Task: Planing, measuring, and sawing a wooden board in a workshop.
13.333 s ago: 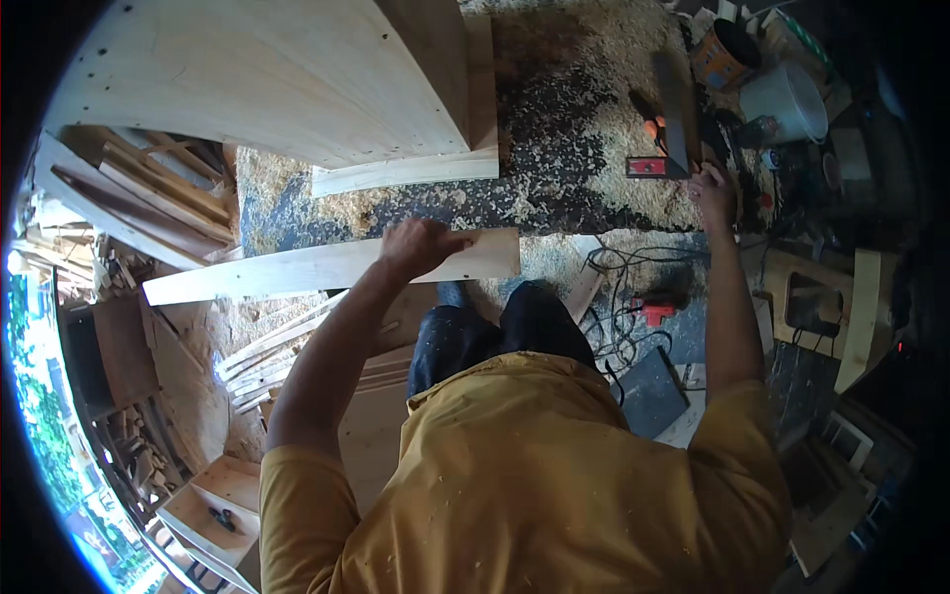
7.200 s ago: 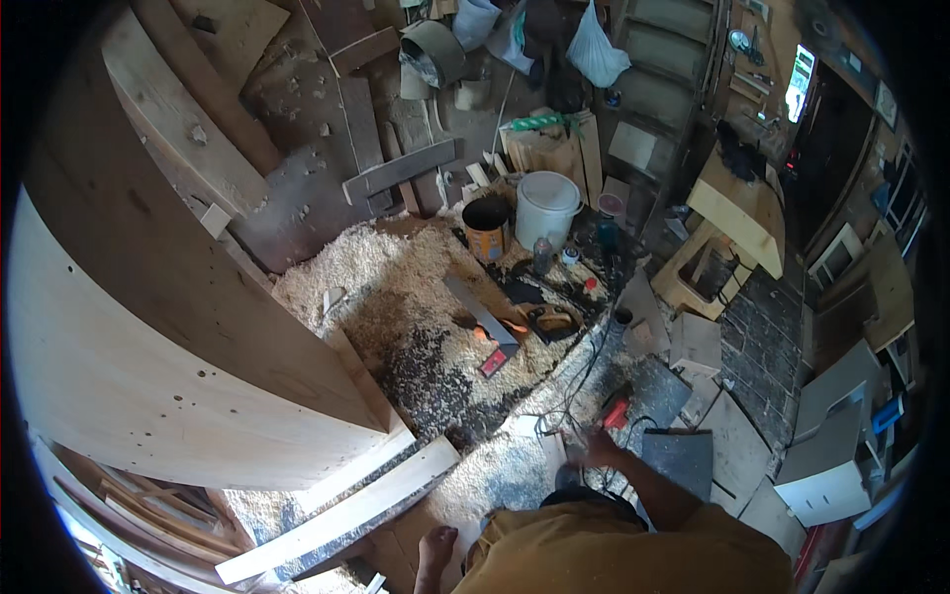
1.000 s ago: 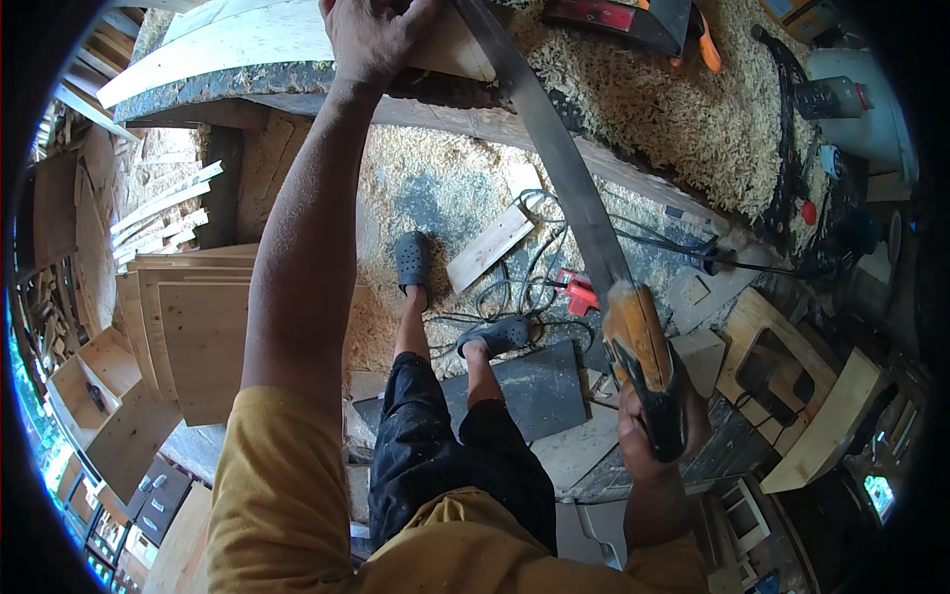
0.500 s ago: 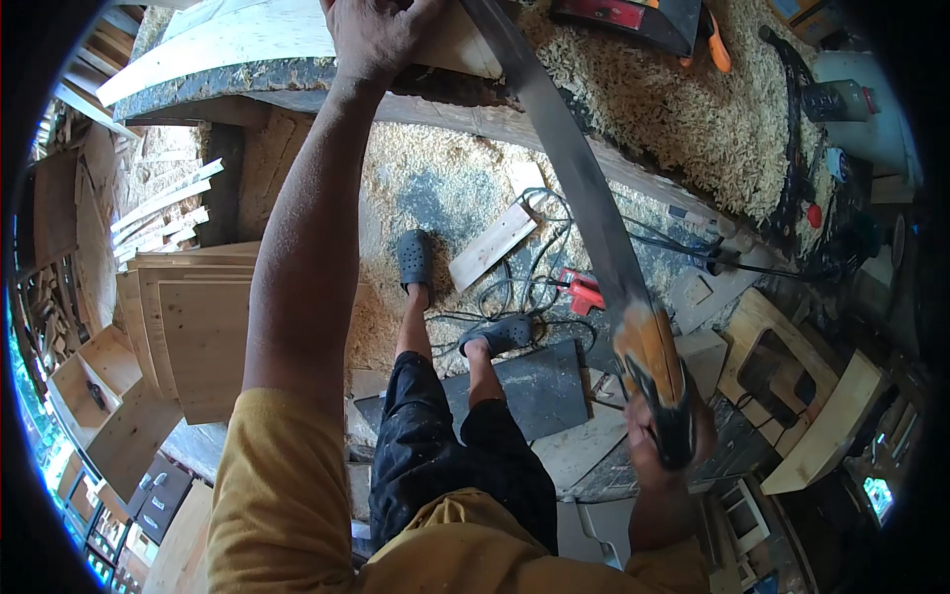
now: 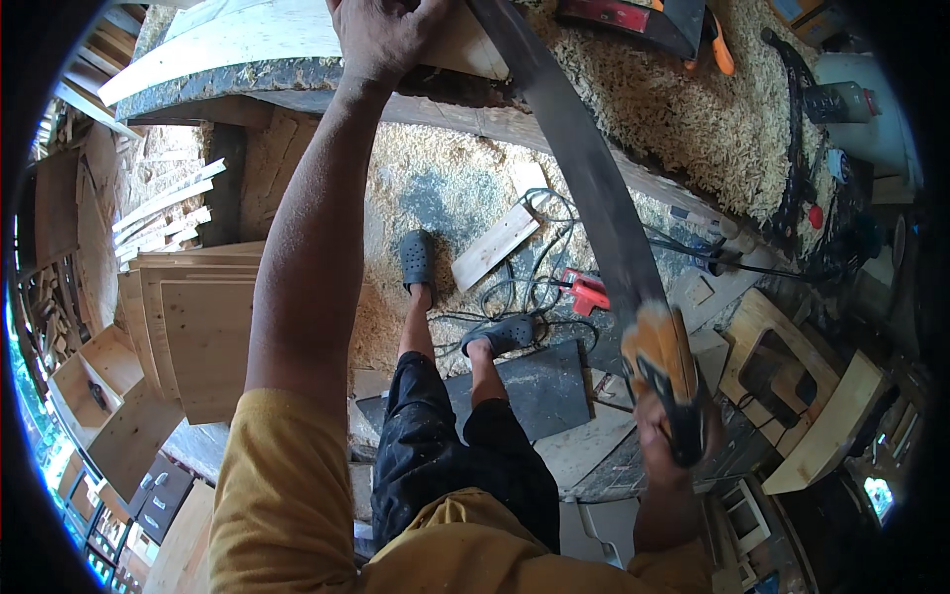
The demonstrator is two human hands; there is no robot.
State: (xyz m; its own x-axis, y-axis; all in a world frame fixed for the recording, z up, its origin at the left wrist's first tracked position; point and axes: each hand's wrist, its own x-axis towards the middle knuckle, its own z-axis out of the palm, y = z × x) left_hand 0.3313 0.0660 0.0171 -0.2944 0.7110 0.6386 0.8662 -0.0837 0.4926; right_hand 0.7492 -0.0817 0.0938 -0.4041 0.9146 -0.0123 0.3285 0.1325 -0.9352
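My right hand (image 5: 661,436) is closed round the orange and black handle of a handsaw (image 5: 584,163). The saw's dark, wide blade slants up and away to the left, and its far end runs out of view at the top edge. There it passes beside a pale wooden board (image 5: 257,45) on the workbench. On the board, just left of the blade, lies my left hand (image 5: 381,40). Its thumb is spread toward the saw, and its fingertips are cut off by the top edge. The blade's teeth and any cut line cannot be made out.
Wood shavings (image 5: 683,119) cover the bench's right side, near an orange-handled tool (image 5: 720,49). Black cables (image 5: 539,287), a red tool (image 5: 586,292) and a loose plank (image 5: 495,247) lie on the shavings-strewn floor by my feet. Plywood panels (image 5: 208,342) stand at left.
My right hand and the saw's handle have shifted slightly to the right, and the blade has moved with them. My left hand stays on the board.
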